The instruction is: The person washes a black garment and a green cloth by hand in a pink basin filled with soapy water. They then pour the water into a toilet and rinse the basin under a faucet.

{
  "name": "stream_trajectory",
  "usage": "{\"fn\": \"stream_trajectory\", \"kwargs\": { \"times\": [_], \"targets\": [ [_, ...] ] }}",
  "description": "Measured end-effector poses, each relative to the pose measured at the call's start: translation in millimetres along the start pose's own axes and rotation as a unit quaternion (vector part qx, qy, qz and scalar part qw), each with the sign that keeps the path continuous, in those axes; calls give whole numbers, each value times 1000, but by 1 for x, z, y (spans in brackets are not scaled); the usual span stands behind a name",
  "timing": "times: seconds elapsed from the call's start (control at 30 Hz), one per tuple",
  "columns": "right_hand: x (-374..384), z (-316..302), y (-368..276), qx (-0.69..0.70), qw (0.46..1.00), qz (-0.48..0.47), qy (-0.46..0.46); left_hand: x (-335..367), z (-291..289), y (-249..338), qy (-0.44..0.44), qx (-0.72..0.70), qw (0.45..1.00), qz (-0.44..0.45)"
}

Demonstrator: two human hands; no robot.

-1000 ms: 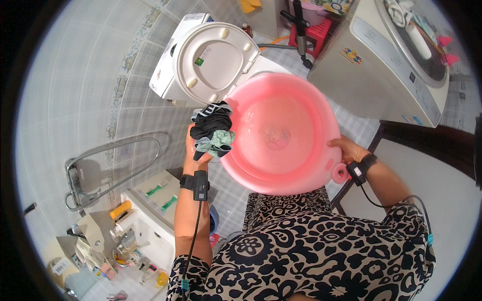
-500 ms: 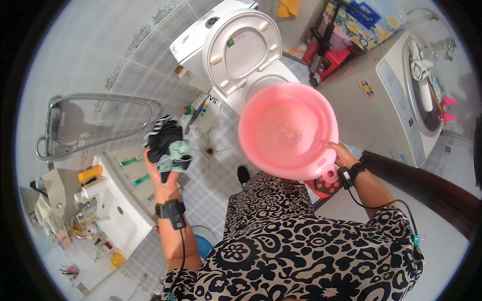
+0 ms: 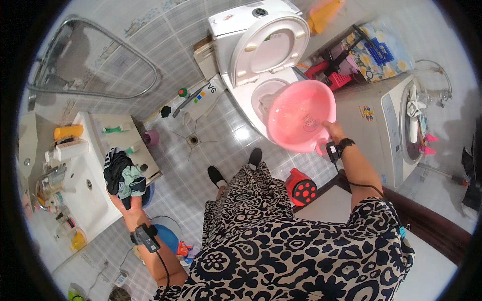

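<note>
My right hand (image 3: 332, 131) grips the rim of a pink plastic basin (image 3: 325, 95) beside its handle. The basin tilts left over the open toilet bowl (image 3: 255, 119), with some clear water inside. Splashing shows in the bowl at the basin's lower edge. In my left hand (image 3: 117, 201) is a bunched bundle of dark and pale green cloths (image 3: 125, 175), held up by the washbasin. The cloths hide most of those fingers. The toilet lid (image 3: 271, 50) stands raised against the tank.
On the left is a white washbasin (image 3: 93, 208) with bottles around it. A red stool (image 3: 301, 188) with black-and-red dots stands near my right side. The washing machine (image 3: 386, 130) is at the right. A blue tub (image 3: 166, 237) sits on the floor below my left arm.
The basin has moved up and right over the toilet bowl and tipped leftward, with water now splashing there. My left hand has carried the cloths left and down toward the washbasin.
</note>
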State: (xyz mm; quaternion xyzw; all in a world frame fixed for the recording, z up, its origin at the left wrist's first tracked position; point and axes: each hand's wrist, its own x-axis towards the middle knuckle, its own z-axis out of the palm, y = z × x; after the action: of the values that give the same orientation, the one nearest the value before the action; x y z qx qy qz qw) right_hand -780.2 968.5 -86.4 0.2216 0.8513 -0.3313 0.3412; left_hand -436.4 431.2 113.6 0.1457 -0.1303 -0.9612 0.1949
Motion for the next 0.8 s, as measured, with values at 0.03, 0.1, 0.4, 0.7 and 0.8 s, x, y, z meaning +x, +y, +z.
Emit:
{"fn": "stream_trajectory", "kwargs": {
  "times": [0.03,0.1,0.4,0.7,0.8],
  "targets": [
    [2,3,-7,-5,1000,-2,0,-8,-3,9,-23,-33,999,-14],
    [7,10,-17,45,994,-97,14,-21,-13,22,200,111,965,132],
    [-18,55,-62,-325,918,-154,165,-55,-61,77,139,251,948,139],
    [-89,76,-73,-399,866,-213,214,-59,-59,96,183,202,949,161],
    [-109,75,-76,-402,867,-195,222,-65,-73,116,97,153,975,128]
  ]
}}
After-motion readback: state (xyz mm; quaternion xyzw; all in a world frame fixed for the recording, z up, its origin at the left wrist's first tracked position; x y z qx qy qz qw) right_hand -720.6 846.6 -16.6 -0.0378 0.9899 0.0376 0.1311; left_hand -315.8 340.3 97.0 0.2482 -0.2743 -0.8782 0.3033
